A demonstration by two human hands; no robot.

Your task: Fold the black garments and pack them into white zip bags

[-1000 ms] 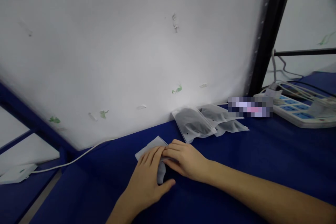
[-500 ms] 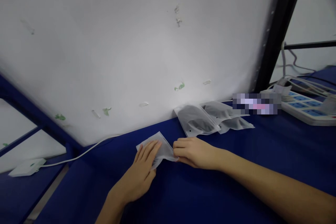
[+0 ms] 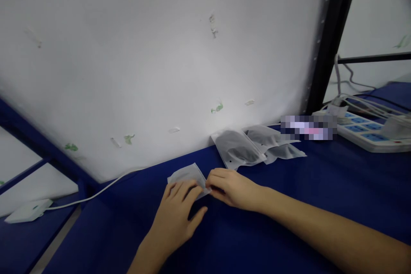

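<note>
A small frosted plastic bag (image 3: 186,174) lies on the blue table, partly covered by my fingers. My left hand (image 3: 180,205) rests over its near side with fingers spread and the thumb held apart. At the bag's right corner, my right hand (image 3: 233,188) pinches the edge between thumb and fingers. Beyond my right hand, several frosted zip bags (image 3: 239,147) with dark contents lie overlapping against the wall. What the bag under my hands contains cannot be made out.
On the right is a white power strip (image 3: 369,132) with blue sockets and tangled cables. A blurred-out object (image 3: 308,127) lies beside it. A white adapter box (image 3: 28,211) with a cable sits at the left. The white wall panel (image 3: 154,60) rises behind the table.
My left hand has slid slightly toward me and right, and its fingers and thumb have spread. My right hand stays at the bag's corner. The view has shifted a little.
</note>
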